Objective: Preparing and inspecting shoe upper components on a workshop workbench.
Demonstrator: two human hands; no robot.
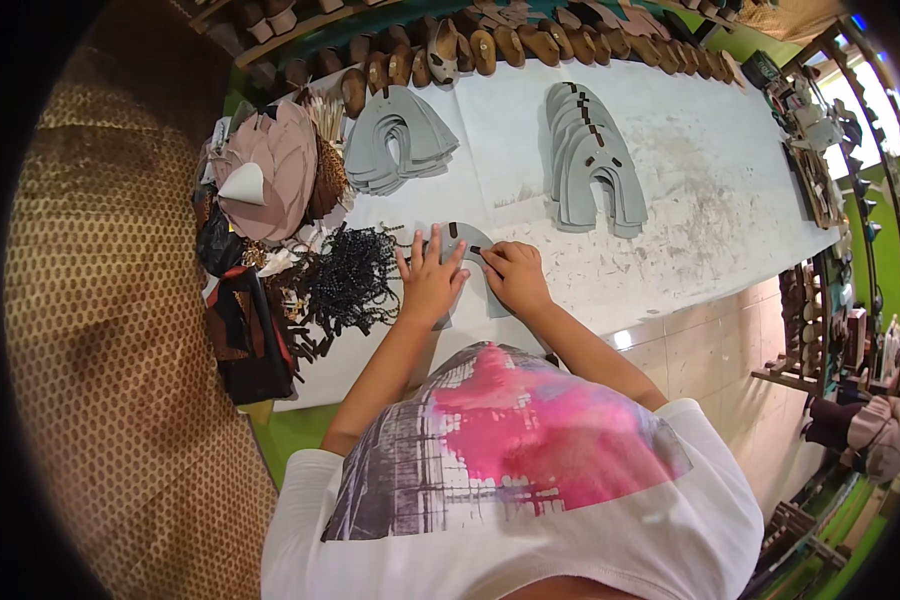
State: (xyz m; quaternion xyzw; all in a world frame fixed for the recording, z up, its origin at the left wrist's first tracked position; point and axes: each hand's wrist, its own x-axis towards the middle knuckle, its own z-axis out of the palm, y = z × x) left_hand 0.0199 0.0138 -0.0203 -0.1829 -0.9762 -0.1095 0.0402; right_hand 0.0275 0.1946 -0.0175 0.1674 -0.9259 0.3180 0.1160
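Observation:
My left hand (430,279) lies flat with its fingers spread, pressing on a grey U-shaped shoe-upper piece (473,232) on the white-covered table. My right hand (517,277) is pinched at that piece's right side, its fingertips at a small dark brown strip (474,250). Another dark strip (453,230) sits at the top of the curve. Beyond, to the right, grey pieces lie fanned in an overlapping stack (595,160) with dark strips on them. A second stack of grey pieces (398,140) rests at the far left. Part of the piece is hidden under my hands.
Left of my left hand is a tangled heap of black beaded strands (355,275), with loose dark strips (315,342) nearby. Behind it stand pink leather pieces (270,165) and a black bag (250,335). Wooden shoe lasts (540,45) line the far table edge. Shelves stand at right.

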